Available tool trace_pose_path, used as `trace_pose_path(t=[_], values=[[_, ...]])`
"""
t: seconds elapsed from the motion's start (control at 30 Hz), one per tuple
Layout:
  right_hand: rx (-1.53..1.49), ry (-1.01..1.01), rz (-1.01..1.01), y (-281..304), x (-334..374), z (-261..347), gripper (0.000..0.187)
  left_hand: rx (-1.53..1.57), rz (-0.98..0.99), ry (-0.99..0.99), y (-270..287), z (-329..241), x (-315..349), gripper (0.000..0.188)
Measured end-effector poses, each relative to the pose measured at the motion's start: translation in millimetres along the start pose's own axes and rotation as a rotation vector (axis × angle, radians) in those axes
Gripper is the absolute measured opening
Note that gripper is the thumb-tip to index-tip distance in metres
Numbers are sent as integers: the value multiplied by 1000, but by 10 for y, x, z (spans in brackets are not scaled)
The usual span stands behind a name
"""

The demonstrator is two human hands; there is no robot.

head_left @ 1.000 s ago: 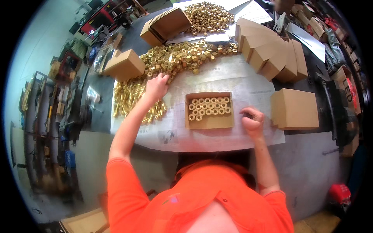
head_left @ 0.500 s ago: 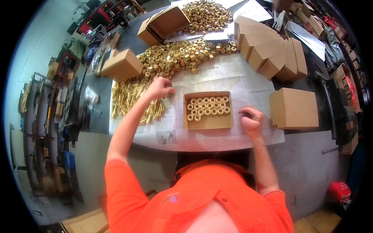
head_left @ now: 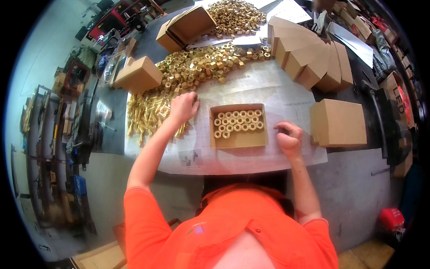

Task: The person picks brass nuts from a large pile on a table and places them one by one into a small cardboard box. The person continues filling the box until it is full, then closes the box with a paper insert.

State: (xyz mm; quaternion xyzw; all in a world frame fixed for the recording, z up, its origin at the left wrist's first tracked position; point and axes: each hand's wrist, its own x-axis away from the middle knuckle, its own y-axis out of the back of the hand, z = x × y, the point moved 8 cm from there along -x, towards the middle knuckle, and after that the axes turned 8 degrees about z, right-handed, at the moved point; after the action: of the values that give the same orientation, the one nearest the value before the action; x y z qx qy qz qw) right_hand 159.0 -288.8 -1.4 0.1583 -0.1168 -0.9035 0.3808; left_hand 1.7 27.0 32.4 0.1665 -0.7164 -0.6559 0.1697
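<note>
On the pale sheet (head_left: pixel 273 85), the box (head_left: pixel 246 141) of nuts (head_left: pixel 238 121) lies rightward of the left hand (head_left: pixel 182 106), long axis side to side — the curled right hand (head_left: pixel 290 136) is nearer. Whether either grasps anything, one cannot tell.

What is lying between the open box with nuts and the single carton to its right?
In the head view, the right hand, loosely curled, is between the open box and the carton, with the paper sheet beneath.
</note>
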Motion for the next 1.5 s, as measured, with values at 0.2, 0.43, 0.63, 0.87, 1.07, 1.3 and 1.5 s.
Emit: trace_pose_path(t=[0.2,0.43,0.63,0.87,1.07,1.3,1.5], values=[[-39,-14,-24,-4,-1,16,20,204,50,50,56,71,-56,14],[-92,-2,-28,-8,13,-12,23,538,111,-327,598,-1018,229,11],[-127,-10,-40,5,-1,51,20,258,328,-562,82,-1527,512,10],[-84,32,-53,0,-4,24,19,189,299,-595,-118,-1435,440,6],[-82,5,-42,-1,-5,18,20,54,267,-666,-110,-1458,494,13],[-56,6,-36,-3,-8,22,20,101,220,-681,-69,-1437,515,14],[-47,-4,-32,-9,-17,29,21,113,225,-664,-117,-1411,485,13]])
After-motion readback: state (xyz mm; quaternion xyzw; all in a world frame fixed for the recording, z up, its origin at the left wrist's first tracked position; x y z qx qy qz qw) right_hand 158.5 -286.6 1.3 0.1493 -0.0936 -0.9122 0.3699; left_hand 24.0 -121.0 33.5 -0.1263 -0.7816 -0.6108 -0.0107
